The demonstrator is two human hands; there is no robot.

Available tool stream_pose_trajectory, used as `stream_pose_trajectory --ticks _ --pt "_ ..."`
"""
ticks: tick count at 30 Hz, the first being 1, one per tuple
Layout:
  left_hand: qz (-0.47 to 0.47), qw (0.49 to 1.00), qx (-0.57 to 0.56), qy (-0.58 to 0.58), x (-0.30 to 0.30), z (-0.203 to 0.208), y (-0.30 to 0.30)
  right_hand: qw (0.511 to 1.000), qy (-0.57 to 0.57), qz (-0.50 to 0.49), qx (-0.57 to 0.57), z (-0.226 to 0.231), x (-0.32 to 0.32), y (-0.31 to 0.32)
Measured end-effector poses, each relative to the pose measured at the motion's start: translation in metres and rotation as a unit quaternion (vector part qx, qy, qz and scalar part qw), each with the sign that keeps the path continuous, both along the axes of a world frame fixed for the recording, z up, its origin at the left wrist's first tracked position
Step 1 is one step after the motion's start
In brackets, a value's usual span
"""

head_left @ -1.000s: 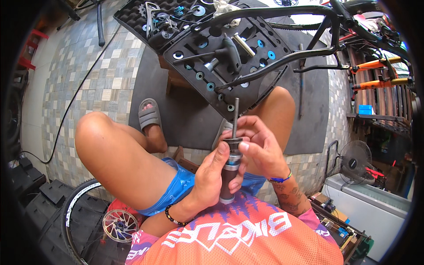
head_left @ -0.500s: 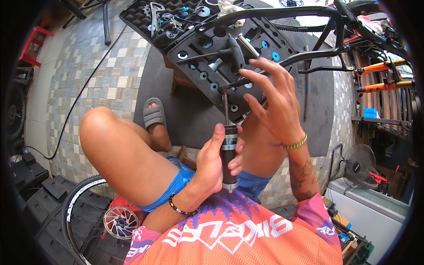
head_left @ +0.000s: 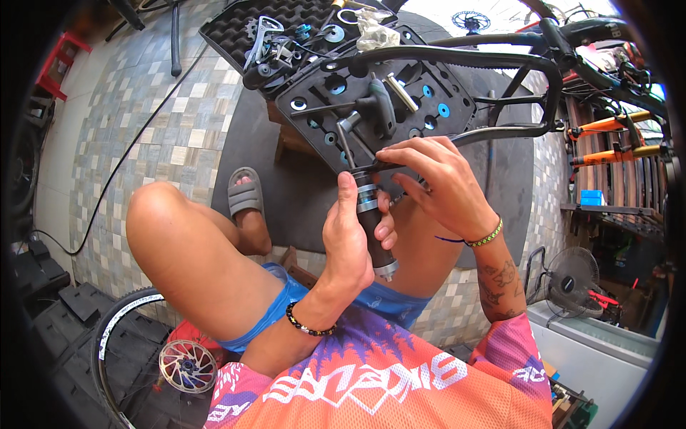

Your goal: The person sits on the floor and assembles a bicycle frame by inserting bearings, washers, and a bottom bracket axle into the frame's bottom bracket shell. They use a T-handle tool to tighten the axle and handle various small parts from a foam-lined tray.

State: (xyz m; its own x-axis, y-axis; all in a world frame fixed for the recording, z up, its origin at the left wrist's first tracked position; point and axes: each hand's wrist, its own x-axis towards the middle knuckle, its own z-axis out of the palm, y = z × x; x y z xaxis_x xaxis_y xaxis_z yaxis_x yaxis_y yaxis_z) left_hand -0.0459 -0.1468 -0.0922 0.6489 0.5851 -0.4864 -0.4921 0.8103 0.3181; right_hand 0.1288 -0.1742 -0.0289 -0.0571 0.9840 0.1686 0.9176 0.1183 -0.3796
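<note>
A dark cylindrical tool [head_left: 370,227] with blue and silver rings and a silver end cap is wrapped in my left hand [head_left: 349,239], thumb along its upper end. A metal rod sticks out above it, up against the end of a black bicycle frame [head_left: 493,131]. My right hand [head_left: 446,182] is over that frame end, fingers stretched and thumb apart; whether the fingertips touch the frame I cannot tell. Behind the hands lies an open black tool case [head_left: 304,118]. On it rest a black-handled hex key [head_left: 381,107] and a silver rod [head_left: 401,93].
Bike parts [head_left: 268,53] fill the case lid, with a plastic bag [head_left: 375,32] beside them. A wheel [head_left: 107,350] with a brake disc [head_left: 187,366] stands at lower left. A fan [head_left: 572,282] and a white chest [head_left: 593,357] are at the right.
My left hand has moved the cylindrical tool up toward the frame end, tilting it. My right hand has come down, its fingers less spread. The frame end sits lower in view.
</note>
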Motion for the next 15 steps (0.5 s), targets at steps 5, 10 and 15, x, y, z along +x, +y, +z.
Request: stream_pose_trajectory --ticks 5,10,15 --pt "0.000 1.000 0.018 -0.019 -0.006 -0.005 0.003 1.000 0.008 -0.004 -0.008 0.000 0.001 0.003" --pt "-0.015 1.000 -0.004 -0.024 -0.015 -0.006 -0.001 1.000 -0.009 -0.006 0.021 -0.003 0.000 -0.001" --pt "-0.019 1.000 -0.020 -0.013 -0.016 -0.003 0.002 1.000 0.017 -0.008 -0.023 -0.001 0.000 -0.003"
